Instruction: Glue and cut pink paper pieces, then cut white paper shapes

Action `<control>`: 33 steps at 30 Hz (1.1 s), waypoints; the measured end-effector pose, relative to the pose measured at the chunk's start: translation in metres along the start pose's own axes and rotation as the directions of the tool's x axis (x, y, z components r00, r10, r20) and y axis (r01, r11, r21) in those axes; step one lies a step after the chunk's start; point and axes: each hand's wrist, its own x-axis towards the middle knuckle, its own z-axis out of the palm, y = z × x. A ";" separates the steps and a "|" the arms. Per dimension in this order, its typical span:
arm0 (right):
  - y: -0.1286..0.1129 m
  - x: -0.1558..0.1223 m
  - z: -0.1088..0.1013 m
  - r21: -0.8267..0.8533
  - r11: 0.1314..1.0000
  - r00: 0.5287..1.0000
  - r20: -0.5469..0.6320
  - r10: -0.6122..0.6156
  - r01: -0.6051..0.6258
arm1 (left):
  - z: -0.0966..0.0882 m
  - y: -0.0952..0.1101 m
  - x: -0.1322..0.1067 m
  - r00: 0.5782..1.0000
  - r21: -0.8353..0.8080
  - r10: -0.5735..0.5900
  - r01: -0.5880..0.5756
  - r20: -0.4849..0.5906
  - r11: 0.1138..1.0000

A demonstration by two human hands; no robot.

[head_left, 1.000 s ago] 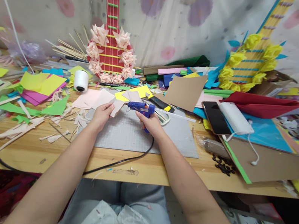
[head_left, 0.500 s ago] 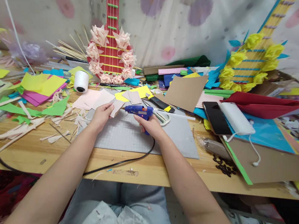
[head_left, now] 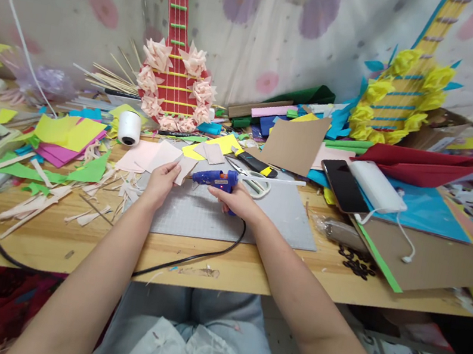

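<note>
1. While, in the head view, your left hand pinches a small pale piece between thumb and fingertips above the left half of the cutting mat, your right hand is wrapped round the handle of the blue glue gun, also over the mat. Whether your finger presses the trigger, you can't tell from this angle.

2. Because the nozzle sits right by the piece, close to your left fingertips, a small slip could burn them, if it is hot.

3. Too hard a squeeze could push out surplus glue, which might drip onto the mat or stick your fingers to the piece.

4. Your black cord runs from the gun across the mat's near edge toward the front of the table; a snag there could jerk your aim.

5. Near the mat's far edge, behind your gun, lie scissors and a utility knife; pulling back carelessly, you could catch the protruding glue stick on the scissors.
</note>
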 end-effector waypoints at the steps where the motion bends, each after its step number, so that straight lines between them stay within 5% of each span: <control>1: 0.000 0.000 0.000 -0.007 1.000 1.000 0.012 -0.008 0.008 | 0.000 0.000 0.000 1.000 0.000 0.000 0.000 -0.002 1.000; 19: 0.001 -0.001 -0.003 0.073 0.997 0.995 0.103 -0.002 -0.005 | -0.001 -0.005 0.003 1.000 -0.068 0.011 -0.012 -0.006 0.998; 21: 0.003 0.002 -0.005 0.138 0.990 0.999 0.030 0.014 -0.018 | -0.001 -0.005 0.003 0.999 -0.061 0.020 -0.022 -0.033 0.998; 24: 0.009 0.008 -0.008 0.189 0.981 0.969 -0.230 0.089 -0.045 | 0.001 -0.005 0.003 0.996 -0.079 0.039 -0.045 -0.074 0.996; 27: 0.014 0.015 -0.010 0.057 0.990 0.895 -0.423 0.142 -0.130 | 0.003 -0.006 0.003 0.990 -0.120 0.077 -0.091 -0.116 0.989; 33: 0.012 0.023 -0.008 -0.262 0.937 0.837 -0.544 0.054 -0.231 | 0.004 -0.005 0.002 0.992 -0.204 0.071 -0.091 -0.107 0.975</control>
